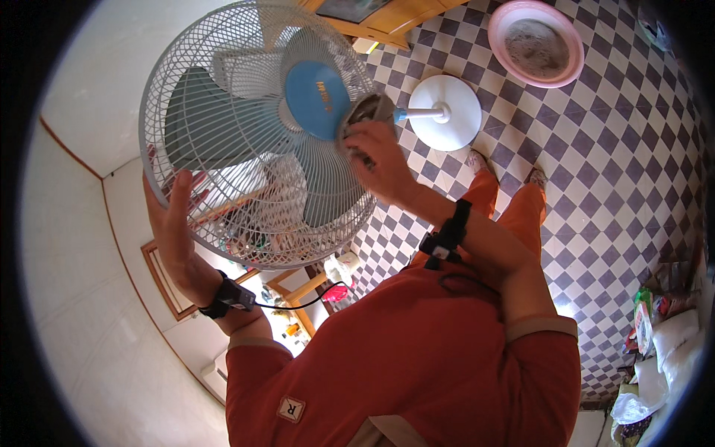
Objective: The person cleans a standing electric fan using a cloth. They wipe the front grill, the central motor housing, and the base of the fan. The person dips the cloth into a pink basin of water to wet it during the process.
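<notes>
A standing fan with a round wire guard (231, 141), a blue centre cap (317, 98) and blue-grey blades fills the upper left. My left hand (171, 223) grips the guard's lower left rim. My right hand (376, 160) is closed on a grey, dirty-looking cloth (369, 112), pressed to the guard just right of the cap. Behind it, a white pole rises from a round white base (447, 127) on the floor.
A pink basin (499, 37) of murky water sits on the checkered tile floor (611, 179), top right. Wooden furniture (387, 18) stands at the top. Bags and bundles (670, 343) line the right edge. A pale wall (82, 283) is on my left.
</notes>
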Demonstrator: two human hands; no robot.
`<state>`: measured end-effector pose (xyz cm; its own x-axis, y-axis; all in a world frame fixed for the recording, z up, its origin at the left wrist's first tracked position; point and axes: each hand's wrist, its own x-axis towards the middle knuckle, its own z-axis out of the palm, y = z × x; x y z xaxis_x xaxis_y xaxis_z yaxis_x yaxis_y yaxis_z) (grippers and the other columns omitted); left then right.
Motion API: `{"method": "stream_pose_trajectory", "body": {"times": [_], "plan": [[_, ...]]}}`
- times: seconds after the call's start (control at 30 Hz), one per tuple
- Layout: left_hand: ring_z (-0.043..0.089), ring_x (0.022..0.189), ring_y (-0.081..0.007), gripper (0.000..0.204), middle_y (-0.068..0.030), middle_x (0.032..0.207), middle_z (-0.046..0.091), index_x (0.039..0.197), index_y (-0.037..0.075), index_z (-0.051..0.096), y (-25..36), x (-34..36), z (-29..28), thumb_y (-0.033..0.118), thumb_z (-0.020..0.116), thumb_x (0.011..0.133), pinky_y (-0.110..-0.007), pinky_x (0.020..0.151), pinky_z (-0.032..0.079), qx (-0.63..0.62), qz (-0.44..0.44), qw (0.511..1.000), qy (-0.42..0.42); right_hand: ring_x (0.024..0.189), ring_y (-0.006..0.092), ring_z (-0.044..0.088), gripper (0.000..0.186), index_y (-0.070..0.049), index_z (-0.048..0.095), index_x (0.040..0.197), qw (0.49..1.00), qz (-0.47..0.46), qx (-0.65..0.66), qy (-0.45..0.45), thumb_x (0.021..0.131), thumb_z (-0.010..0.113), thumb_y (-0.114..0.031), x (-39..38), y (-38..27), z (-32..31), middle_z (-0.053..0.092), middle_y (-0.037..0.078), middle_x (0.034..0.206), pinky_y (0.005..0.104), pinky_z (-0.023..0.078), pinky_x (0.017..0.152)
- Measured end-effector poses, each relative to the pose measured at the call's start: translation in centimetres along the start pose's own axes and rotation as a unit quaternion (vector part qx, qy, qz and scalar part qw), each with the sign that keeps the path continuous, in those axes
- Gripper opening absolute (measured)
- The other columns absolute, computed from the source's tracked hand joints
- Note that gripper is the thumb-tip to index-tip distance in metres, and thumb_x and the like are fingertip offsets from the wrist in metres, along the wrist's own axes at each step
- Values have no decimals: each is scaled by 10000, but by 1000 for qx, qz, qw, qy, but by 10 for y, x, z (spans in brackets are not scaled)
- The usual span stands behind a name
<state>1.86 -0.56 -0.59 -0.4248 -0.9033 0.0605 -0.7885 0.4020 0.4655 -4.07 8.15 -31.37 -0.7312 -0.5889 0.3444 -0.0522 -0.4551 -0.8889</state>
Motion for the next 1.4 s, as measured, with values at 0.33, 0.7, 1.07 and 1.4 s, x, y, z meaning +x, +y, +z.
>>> {"method": "stream_pose_trajectory", "body": {"times": [0.33, 0.7, 1.07, 1.4], "plan": [[619, 968, -275, 737, -181, 1164, 555, 1364, 17, 355, 8, 2, -6, 363, 698, 811, -358, 756, 528, 16, -20, 1000, 13, 957, 318, 535, 212, -67, 633, 928, 999, -24, -38, -6, 724, 578, -49, 4, 0, -2, 591, 129, 945, 408, 433, 855], [625, 958, -250, 673, -156, 1159, 569, 1375, 18, 348, 9, 3, -7, 452, 544, 900, -348, 771, 523, 0, -33, 999, 13, 861, 349, 572, 214, -4, 613, 963, 990, 120, -55, 55, 777, 577, -105, 18, 71, 2, 576, 162, 939, 410, 466, 770], [646, 940, -246, 545, -156, 1105, 598, 1320, 5, 432, -25, 10, -30, 423, 388, 972, -330, 784, 525, -41, -22, 999, 17, 889, 342, 558, 247, 14, 612, 983, 980, 167, -49, 98, 777, 577, -118, 5, 54, 8, 568, 168, 943, 408, 452, 784], [632, 908, -179, 504, -132, 1065, 610, 1252, -23, 477, -26, 16, -28, 391, 366, 988, -294, 783, 511, -35, 6, 999, 4, 817, 337, 583, 281, 10, 606, 1034, 977, 168, -103, 83, 802, 588, -148, 6, 55, -4, 570, 168, 947, 405, 472, 729]]}}
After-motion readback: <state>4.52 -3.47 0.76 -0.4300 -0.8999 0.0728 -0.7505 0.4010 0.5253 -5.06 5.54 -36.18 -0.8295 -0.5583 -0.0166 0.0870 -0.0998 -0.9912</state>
